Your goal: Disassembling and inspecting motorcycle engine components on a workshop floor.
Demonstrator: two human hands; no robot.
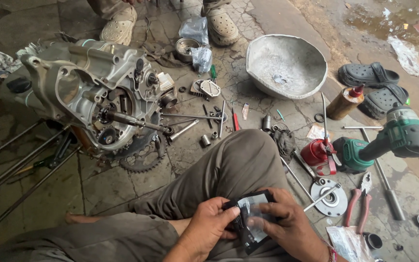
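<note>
Both my hands hold a small black packet with a clear plastic window (249, 221) in my lap, above my bent knee. My left hand (208, 227) grips its left edge with the thumb on top. My right hand (282, 223) covers its right side, fingers curled over the plastic. What is inside the packet cannot be made out.
A grey engine crankcase (86, 92) with a sprocket (144, 153) lies on the pavement at left. A metal basin (287, 63), a green cordless drill (389, 140), a red oil can (318, 153), red-handled pliers (357, 201), loose bolts and sockets lie around. Another person's shoes (120, 24) stand at the top.
</note>
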